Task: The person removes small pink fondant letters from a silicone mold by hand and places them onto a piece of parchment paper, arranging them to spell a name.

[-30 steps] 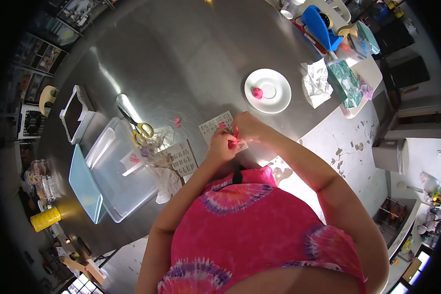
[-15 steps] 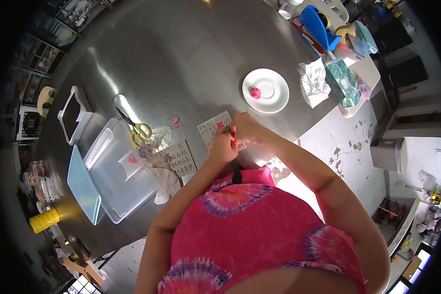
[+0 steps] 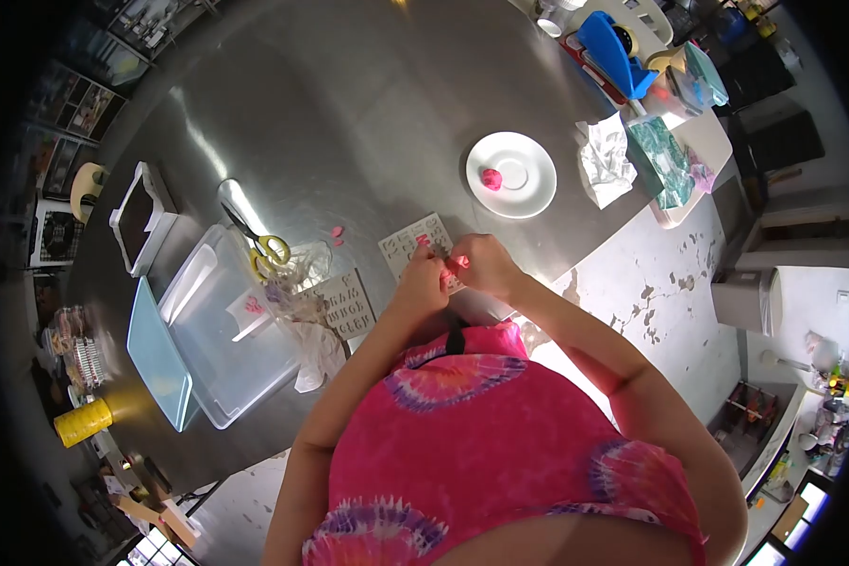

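Left hand [image 3: 423,283] and right hand [image 3: 482,265] cover part of the letter mould [image 3: 407,245]; the pink bit [image 3: 461,261] between them blurs.

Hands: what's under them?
A letter mold on the table, some cavities pink. The left hand and right hand cover its near end, so that part is hidden. Some pink clay shows at the fingertips.

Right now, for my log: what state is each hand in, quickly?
Left hand: curled against letter mold; grip cannot be told.
Right hand: closed, pinching pink clay bit.
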`<action>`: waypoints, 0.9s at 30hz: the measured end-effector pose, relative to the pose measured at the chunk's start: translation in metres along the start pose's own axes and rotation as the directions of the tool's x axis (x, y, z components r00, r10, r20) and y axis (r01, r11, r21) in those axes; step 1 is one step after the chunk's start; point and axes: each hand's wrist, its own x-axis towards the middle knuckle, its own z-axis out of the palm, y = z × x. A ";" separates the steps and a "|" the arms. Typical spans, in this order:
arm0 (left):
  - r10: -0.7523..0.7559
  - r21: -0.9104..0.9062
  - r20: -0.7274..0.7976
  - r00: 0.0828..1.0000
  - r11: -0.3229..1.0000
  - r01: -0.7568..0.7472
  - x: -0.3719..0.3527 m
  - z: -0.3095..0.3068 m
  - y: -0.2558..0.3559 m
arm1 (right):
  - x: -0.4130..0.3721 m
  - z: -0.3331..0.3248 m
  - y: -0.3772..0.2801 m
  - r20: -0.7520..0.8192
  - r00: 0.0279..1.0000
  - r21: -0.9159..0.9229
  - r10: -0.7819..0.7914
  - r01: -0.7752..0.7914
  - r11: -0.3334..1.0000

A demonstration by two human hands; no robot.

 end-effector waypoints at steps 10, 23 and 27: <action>-0.142 -0.178 -0.061 0.988 0.975 0.130 -0.007 -0.010 0.009 | 0.000 -0.007 0.009 0.055 0.998 0.155 -0.005 -0.003 0.988; -0.085 -0.081 -0.056 0.995 0.994 0.080 -0.003 -0.011 0.006 | 0.006 -0.012 -0.001 0.095 0.990 0.094 0.108 -0.117 0.989; -0.044 -0.053 -0.103 0.994 0.998 0.038 -0.004 -0.006 0.000 | 0.008 -0.008 0.001 0.087 0.994 0.003 -0.059 0.059 0.998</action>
